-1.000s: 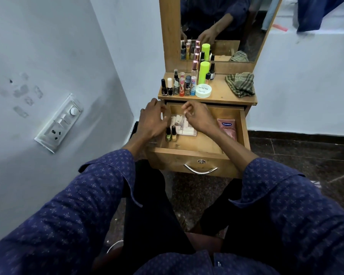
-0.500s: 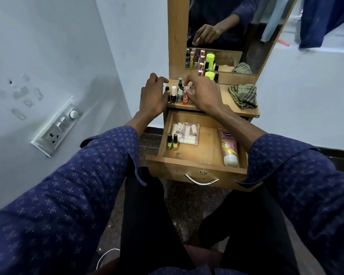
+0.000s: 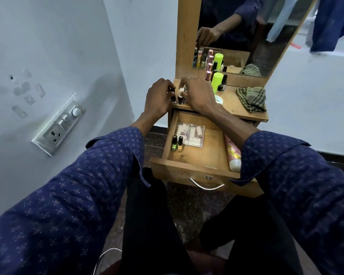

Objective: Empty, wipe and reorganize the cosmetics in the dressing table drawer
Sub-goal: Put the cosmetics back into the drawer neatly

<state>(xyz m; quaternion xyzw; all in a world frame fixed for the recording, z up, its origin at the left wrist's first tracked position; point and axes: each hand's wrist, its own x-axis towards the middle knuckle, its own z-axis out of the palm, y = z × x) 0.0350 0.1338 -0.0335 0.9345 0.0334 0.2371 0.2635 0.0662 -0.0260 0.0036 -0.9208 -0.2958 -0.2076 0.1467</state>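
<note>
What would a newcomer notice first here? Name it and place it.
Both hands, the left hand and right hand, reach among small bottles on the tabletop's left edge. Below, the open drawer holds two nail polishes, a clear box and a pink tube. A neon green bottle stands by the mirror.

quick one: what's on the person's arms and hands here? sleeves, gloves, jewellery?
Both arms wear long, loose sleeves of a dark navy fabric with a small, pale, repeating star-like print: left sleeve, right sleeve. The wide open cuffs are pushed back, so both forearms are bare. The left hand and the right hand are bare: no gloves, and no watch or ring shows from this view.
</note>
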